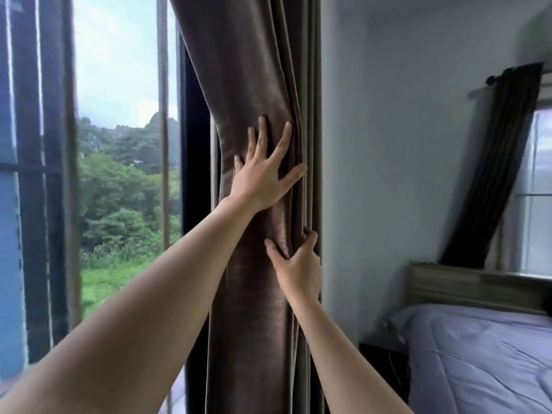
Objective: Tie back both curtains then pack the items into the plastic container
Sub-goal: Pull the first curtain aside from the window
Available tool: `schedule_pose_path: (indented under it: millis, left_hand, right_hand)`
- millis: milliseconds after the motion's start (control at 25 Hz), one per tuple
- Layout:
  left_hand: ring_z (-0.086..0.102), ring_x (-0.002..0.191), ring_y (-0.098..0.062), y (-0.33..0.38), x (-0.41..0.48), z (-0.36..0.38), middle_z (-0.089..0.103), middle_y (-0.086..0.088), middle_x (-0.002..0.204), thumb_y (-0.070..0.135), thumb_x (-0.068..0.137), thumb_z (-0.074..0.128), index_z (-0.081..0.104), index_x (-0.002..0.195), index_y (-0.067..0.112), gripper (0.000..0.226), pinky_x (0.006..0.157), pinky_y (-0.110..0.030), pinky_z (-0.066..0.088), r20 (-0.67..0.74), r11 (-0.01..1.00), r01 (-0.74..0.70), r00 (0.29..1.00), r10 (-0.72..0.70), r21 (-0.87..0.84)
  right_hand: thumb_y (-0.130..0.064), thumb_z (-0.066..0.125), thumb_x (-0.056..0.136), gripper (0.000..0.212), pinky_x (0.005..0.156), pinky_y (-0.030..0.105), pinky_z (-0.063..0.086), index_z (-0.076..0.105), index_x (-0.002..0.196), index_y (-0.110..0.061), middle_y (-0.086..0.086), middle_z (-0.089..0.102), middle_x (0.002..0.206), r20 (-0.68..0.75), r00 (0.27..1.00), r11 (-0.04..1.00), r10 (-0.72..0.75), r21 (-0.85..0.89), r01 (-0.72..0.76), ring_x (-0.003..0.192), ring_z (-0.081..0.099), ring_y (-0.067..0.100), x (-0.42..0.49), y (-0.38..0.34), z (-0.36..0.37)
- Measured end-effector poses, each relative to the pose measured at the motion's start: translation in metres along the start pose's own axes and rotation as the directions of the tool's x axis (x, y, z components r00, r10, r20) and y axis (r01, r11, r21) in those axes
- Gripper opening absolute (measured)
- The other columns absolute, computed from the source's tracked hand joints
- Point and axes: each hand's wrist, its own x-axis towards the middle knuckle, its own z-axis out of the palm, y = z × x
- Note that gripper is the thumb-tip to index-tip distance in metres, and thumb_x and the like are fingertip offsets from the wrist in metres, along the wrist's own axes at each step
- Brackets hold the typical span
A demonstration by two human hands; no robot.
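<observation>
A brown curtain (251, 85) hangs gathered into a thick bundle of folds against the wall (403, 144), at the right edge of a tall window (119, 130) that looks out on green trees and a hill. The fabric narrows at about the height of the upper hand and widens again above and below it.

The left hand (263, 171) lies flat on the front of the bundle with its fingers spread wide and released, palm pressed against the cloth and fingertips pointing up. It grips nothing; it only bears on the folds.

The right hand (300, 268) sits lower, at the right side of the bundle next to the wall. Its thumb lies across the front of the fabric and its fingers curl round the outer folds, so it is grasping the edge of the curtain. Both bare forearms reach up from the bottom of the view.

To the right, a second dark curtain (501, 162) hangs slanted across another window (537, 189), drawn to one side above a wooden headboard (466, 285). A bed (484, 354) with a lilac cover fills the lower right corner, well apart from the hands. No plastic container can be seen.
</observation>
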Motion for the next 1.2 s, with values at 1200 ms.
schedule_pose_path:
  millis: [1200]
  left_hand:
    - [-0.027,0.140,-0.031,-0.036,0.208,0.271,-0.035,-0.009,0.150,0.058,0.080,0.053,-0.023,0.143,0.033,0.102,0.110,-0.066,0.005,0.084,0.998,-0.036,0.996,0.031,0.057]
  right_hand:
    - [-0.033,0.066,0.081,0.035,0.076,0.033,0.057,0.053,0.112,-0.027,-0.008,0.066,0.098,0.181,0.983,0.979,-0.007,0.202,-0.030,0.085,0.064,0.014,0.269,0.183,0.114]
